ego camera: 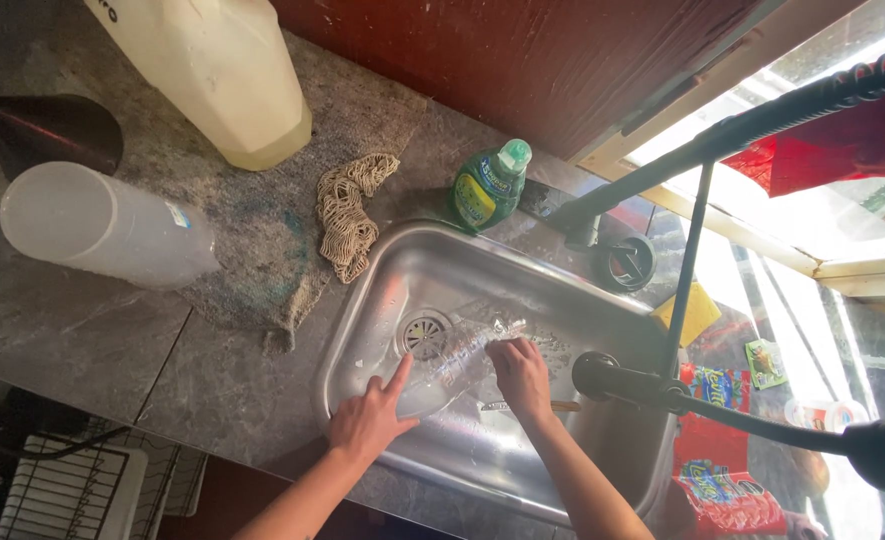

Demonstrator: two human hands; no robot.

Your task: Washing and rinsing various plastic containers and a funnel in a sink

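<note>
Both my hands are down in a stainless steel sink [602, 320]. Between them lies a clear glass tumbler [454, 362] on its side, close to the round drain [424, 333]. My left hand [370, 420] rests its fingers against the tumbler's wide end, index finger stretched out. My right hand [522, 378] grips the tumbler's far end from above. A thin brownish stick-like item [564, 406] lies on the sink floor just right of my right hand. Whether water runs over the glass is unclear.
A green dish soap bottle [489, 184] stands at the sink's back rim beside a knotted beige net cloth [347, 216]. A frosted plastic tumbler [102, 226] lies on a grey mat left; behind it, a large cream jug [220, 72]. A black tap [722, 140] arches over; sponge [689, 313] and red packets right.
</note>
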